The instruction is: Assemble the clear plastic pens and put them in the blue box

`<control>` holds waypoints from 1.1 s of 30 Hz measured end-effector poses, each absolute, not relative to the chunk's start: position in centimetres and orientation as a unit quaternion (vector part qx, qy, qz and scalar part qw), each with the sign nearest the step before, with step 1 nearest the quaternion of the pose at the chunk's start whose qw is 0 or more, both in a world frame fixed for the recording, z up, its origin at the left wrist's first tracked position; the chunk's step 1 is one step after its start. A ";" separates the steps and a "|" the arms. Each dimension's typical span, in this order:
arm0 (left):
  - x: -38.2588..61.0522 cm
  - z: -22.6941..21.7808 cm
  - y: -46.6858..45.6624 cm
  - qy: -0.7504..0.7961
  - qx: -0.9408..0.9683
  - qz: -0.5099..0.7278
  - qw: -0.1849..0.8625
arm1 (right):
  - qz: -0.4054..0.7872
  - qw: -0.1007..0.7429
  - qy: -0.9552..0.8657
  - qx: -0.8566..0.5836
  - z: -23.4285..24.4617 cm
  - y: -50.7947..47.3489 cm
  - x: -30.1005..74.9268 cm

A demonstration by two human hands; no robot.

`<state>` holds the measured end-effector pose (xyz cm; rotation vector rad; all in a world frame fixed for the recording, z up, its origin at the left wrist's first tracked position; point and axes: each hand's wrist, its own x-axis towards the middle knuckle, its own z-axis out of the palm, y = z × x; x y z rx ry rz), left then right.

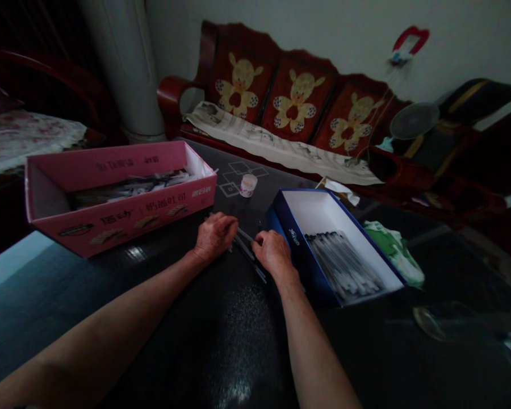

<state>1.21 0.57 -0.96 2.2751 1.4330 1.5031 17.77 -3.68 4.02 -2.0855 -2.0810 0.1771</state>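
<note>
Over the dark tabletop, my left hand (215, 236) is closed, its fingers curled and pinching toward the middle. Facing it, my right hand (273, 251) has thumb and fingertips closed on one end of a slim greyish pen (245, 234). The pen's other end reaches my left fingertips, which appear to grip it too. Just below the hands, a few more slim pens (255, 268) lie on the table. To the right, a blue box (296, 241) with a white inside holds a row of translucent pens (343, 261) with dark ends.
On the left stands a pink carton (153, 213) with loose thin parts inside. A small white tub (247, 185) sits beyond my hands. Green-and-white plastic packaging (396, 250) lies right of the blue box. Behind the table (174, 341) is a wooden sofa (272, 62).
</note>
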 end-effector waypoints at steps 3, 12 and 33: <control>1.1 -0.6 0.5 0.467 0.734 0.491 0.051 | 0.051 0.151 -0.695 -0.701 4.5 -3.8 17.6; 1.5 0.9 0.1 0.404 0.626 0.552 0.374 | 0.133 0.339 -0.725 -0.585 4.5 -5.3 15.5; 1.1 0.0 0.6 0.406 0.828 0.386 -0.025 | 0.393 0.738 -0.356 -0.419 2.8 -3.0 18.0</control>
